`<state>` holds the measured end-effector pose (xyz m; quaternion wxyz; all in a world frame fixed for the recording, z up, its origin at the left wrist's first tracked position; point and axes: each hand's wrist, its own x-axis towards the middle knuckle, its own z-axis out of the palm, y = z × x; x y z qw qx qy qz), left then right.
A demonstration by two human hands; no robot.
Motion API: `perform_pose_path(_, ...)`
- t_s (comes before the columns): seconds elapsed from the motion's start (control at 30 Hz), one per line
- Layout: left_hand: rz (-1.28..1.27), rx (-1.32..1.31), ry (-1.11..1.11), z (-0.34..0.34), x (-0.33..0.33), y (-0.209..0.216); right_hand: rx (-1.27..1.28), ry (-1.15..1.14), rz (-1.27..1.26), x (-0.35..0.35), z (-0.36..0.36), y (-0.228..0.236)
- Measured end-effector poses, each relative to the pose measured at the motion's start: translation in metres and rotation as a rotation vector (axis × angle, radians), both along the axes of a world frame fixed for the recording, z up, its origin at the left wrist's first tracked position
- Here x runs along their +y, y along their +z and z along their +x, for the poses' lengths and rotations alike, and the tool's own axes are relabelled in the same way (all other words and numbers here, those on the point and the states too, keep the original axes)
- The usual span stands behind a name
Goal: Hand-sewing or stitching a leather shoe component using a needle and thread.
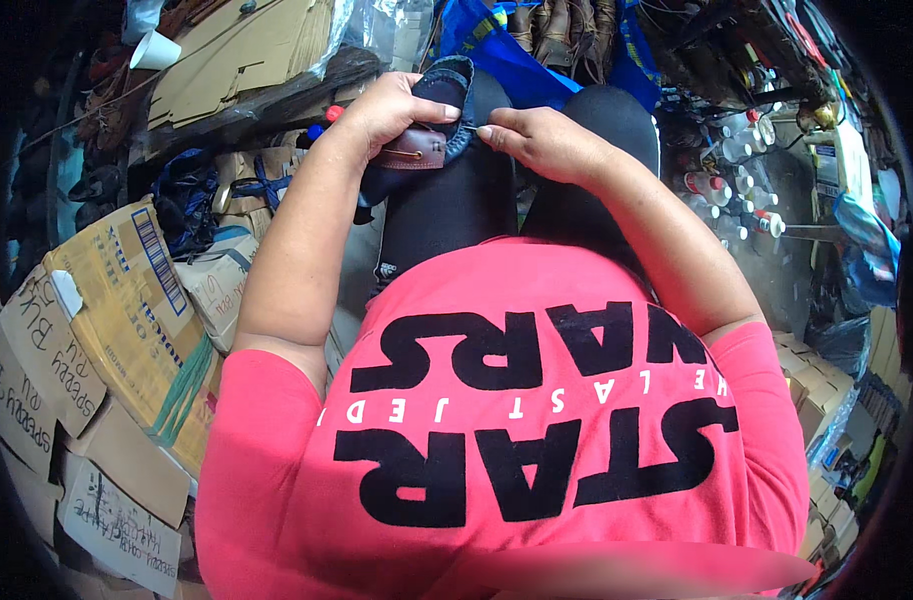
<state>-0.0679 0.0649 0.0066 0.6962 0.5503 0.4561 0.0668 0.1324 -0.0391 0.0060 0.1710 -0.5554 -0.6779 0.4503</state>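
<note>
A dark navy and brown leather shoe rests over my left thigh, its opening facing up. My left hand is closed round its far left side, the thumb pressed on the dark inside. A short yellowish cord lies across the brown leather. At the shoe's right edge my right hand is closed in a pinch. From its fingertips a thin light strand reaches to the shoe; whether it is a needle or thread I cannot tell.
Cardboard boxes are stacked at the left. Flat cardboard sheets and a white cup lie at the back left. A blue bag with brown leather shoes stands beyond my knees. Several plastic bottles are at the right.
</note>
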Motion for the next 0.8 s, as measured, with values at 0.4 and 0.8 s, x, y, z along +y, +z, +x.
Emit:
perform_pose_path(0.4,0.873,0.295,-0.006,0.013,-0.053,0.008,-0.468,0.075,-0.037,0.011,-0.03,0.026)
perform_pose_path(0.8,0.072,-0.077,-0.028,-0.001,-0.01,0.001,0.194,-0.028,-0.478,-0.004,0.003,0.026)
